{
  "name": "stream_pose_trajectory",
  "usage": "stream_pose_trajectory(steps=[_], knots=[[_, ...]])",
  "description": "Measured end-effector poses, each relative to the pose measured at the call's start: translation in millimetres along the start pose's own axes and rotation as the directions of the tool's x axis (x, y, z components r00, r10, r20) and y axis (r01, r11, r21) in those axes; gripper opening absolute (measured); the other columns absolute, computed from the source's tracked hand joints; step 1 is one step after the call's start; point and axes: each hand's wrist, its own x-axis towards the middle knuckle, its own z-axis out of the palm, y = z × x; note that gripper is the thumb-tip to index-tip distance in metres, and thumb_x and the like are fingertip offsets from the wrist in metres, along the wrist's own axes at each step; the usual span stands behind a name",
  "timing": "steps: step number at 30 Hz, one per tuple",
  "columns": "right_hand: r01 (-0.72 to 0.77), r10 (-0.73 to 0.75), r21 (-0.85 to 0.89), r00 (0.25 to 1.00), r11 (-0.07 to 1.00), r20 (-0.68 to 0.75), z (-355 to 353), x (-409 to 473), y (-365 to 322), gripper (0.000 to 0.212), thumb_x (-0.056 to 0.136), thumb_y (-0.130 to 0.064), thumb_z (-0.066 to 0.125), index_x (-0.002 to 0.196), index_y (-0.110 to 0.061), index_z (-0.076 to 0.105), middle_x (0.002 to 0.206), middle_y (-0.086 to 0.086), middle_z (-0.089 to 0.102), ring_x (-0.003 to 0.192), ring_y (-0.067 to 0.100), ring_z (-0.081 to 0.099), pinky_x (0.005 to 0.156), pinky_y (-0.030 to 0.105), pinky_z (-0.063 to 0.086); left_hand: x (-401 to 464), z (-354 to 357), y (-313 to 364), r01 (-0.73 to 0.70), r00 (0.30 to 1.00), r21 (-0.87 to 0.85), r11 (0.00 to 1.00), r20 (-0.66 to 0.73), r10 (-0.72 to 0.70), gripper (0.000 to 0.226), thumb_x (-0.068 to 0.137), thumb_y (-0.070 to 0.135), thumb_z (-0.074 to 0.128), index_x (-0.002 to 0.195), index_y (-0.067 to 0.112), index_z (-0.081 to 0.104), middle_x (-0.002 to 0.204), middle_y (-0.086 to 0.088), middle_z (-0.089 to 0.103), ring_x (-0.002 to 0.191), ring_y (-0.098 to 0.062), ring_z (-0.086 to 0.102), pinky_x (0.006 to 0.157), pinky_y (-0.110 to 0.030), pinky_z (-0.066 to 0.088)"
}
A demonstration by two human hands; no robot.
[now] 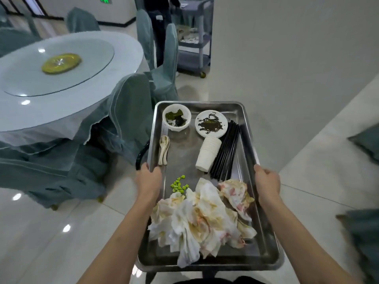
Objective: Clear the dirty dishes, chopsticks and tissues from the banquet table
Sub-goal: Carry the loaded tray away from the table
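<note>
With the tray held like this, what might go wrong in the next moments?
1. The stack of paper cups lies on its side on the tray, so a tilt may roll it into the chopsticks.
2. The crumpled tissues are piled loosely and reach the tray's near left edge; they could slip off.
3. The left hand and right hand grip only the side rims, so the bowl and plate at the far end may slide.

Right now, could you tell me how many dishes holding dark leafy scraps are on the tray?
2: a bowl at the far left corner of the tray and a plate right of it.
</note>
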Motion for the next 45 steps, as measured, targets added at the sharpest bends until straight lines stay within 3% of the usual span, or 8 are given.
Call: stream_pose_trajectory(steps=[5, 8, 11, 21, 29, 34, 38, 45], knots=[[-0.07, 0.076, 0.05, 0.989, 0.996, -0.129, -0.3, -9.0, 9.0, 0.048, 0.098, -0.033, 0.058, 0.11, 0.014, 0.061, 0.111, 0.029, 0.067, 0.104, 0.046, 0.062, 0.095, 0.053, 0.051, 37.0, 17.1, 9.9, -0.073, 0.991, 0.062, 0.995, 0.116, 0.065, 0.051, 0.069, 0.04, 0.039, 0.105, 0.013, 0.061, 0.103, -0.017, 0.063, 0.102, -0.042, 0.059, 0.094, -0.056, 0.051], [-0.11, 0.129, 0.109, 0.973, 0.988, -0.193, 4.2, -24.4, 19.2, 0.046, 0.099, -0.031, 0.057, 0.109, 0.013, 0.062, 0.102, 0.019, 0.07, 0.099, 0.04, 0.063, 0.094, 0.051, 0.051, 55.8, 18.2, 16.9, -0.143, 0.974, 0.078, 0.987, 0.188, 0.126, 0.062, 0.066, 0.046, 0.038, 0.113, 0.012, 0.063, 0.111, -0.02, 0.065, 0.107, -0.043, 0.059, 0.098, -0.058, 0.049], [-0.139, 0.176, 0.157, 0.951, 0.978, -0.253, 10.5, -40.0, 32.1, 0.039, 0.098, -0.032, 0.055, 0.082, 0.002, 0.063, 0.073, 0.012, 0.054, 0.073, 0.034, 0.055, 0.073, 0.041, 0.047, 54.9, 5.5, 33.6, -0.211, 0.946, 0.077, 0.974, 0.267, 0.184, 0.04, 0.081, 0.031, 0.047, 0.11, 0.01, 0.065, 0.105, -0.016, 0.066, 0.101, -0.038, 0.059, 0.094, -0.048, 0.05], [-0.184, 0.261, 0.22, 0.876, 0.958, -0.405, 31.9, -74.3, 68.9, 0.024, 0.092, -0.026, 0.052, 0.076, -0.008, 0.052, 0.071, 0.011, 0.042, 0.067, 0.023, 0.039, 0.063, 0.037, 0.034, 111.1, 29.7, 12.2, -0.362, 0.837, 0.12, 0.924, 0.478, 0.266, 0.06, 0.074, 0.043, 0.041, 0.121, 0.01, 0.059, 0.109, -0.018, 0.064, 0.102, -0.039, 0.061, 0.095, -0.057, 0.052], [-0.259, 0.328, 0.21, 0.835, 0.943, -0.442, 35.9, -74.4, 117.5, 0.037, 0.085, -0.033, 0.048, 0.074, 0.002, 0.051, 0.07, 0.011, 0.046, 0.067, 0.026, 0.045, 0.063, 0.039, 0.038, 129.0, 74.4, -33.3, -0.332, 0.814, 0.125, 0.935, 0.538, 0.218, 0.066, 0.064, 0.053, 0.037, 0.115, 0.017, 0.059, 0.111, -0.019, 0.062, 0.106, -0.041, 0.059, 0.092, -0.06, 0.052], [-0.277, 0.347, 0.219, 0.837, 0.936, -0.423, 48.2, -61.4, 162.0, 0.037, 0.095, -0.025, 0.046, 0.087, 0.011, 0.052, 0.077, 0.012, 0.049, 0.07, 0.025, 0.046, 0.064, 0.038, 0.038, 110.9, 79.1, -48.9, -0.317, 0.797, 0.11, 0.942, 0.569, 0.202, 0.049, 0.078, 0.031, 0.043, 0.121, 0.012, 0.059, 0.113, -0.024, 0.059, 0.088, -0.034, 0.06, 0.074, -0.04, 0.052], [-0.27, 0.338, 0.216, 0.844, 0.938, -0.417, 65.3, -50.2, 205.9, 0.032, 0.096, -0.027, 0.046, 0.078, -0.001, 0.054, 0.072, 0.008, 0.048, 0.068, 0.024, 0.046, 0.064, 0.037, 0.038, 115.1, 103.5, -86.8, -0.297, 0.808, 0.098, 0.95, 0.555, 0.196, 0.056, 0.09, 0.022, 0.047, 0.143, 0.004, 0.049, 0.136, -0.024, 0.049, 0.121, -0.042, 0.053, 0.105, -0.058, 0.046], [-0.316, 0.395, 0.257, 0.841, 0.913, -0.371, 101.2, -31.7, 290.7, 0.027, 0.076, -0.043, 0.045, 0.067, -0.018, 0.052, 0.066, 0.006, 0.046, 0.066, 0.025, 0.047, 0.063, 0.041, 0.041, 159.4, 151.7, -196.4, -0.183, 0.821, 0.144, 0.973, 0.567, 0.07, 0.079, 0.064, 0.045, 0.04, 0.13, 0.003, 0.051, 0.128, -0.038, 0.05, 0.12, -0.058, 0.048, 0.101, -0.071, 0.043]])
